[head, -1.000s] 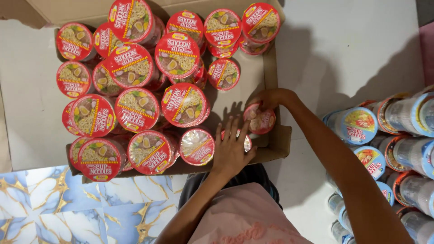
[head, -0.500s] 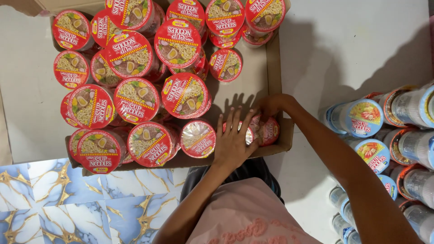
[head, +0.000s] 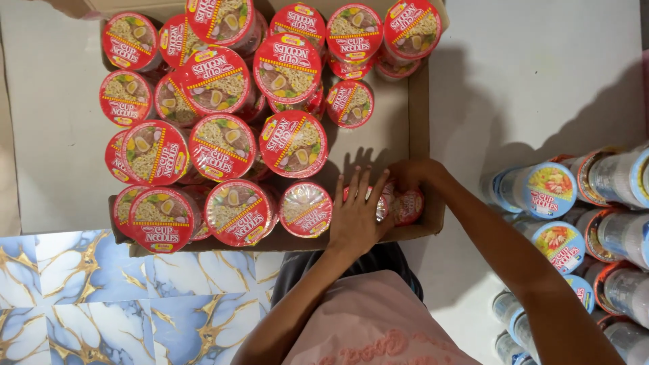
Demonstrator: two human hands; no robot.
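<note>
— Two hands are on the same red, round, foil-lidded noodle cup [head: 405, 203], do you see? It lies in the near right corner of the shallow brown cardboard box [head: 419, 122], close against the right wall.

— Yes. The left hand [head: 358, 213] lies flat on it, fingers spread and apart, only pressing from above. The right hand [head: 409, 177] is curled over the far side of the cup, but I cannot tell if its fingers really clamp it or only rest there.

— How would you do this step well?

— I think the cup should go down straight, lid up, until it sits level with the neighbour cup with the red rim [head: 305, 208] just beside it. The flat palm is good for this, because it pushes evenly and does not dent the foil lid.

— And the risk?

— The corner looks tight. If the cup tilts, its rim may catch on the box wall. Also the other red cups [head: 291, 142] behind stand in a loose pile, some are leaning, so a hard push could disturb them.

— The blue-lidded cups lying in rows [head: 547, 192] on the white floor [head: 541, 81] at the right?

— Well apart from both hands, not touched.
</note>
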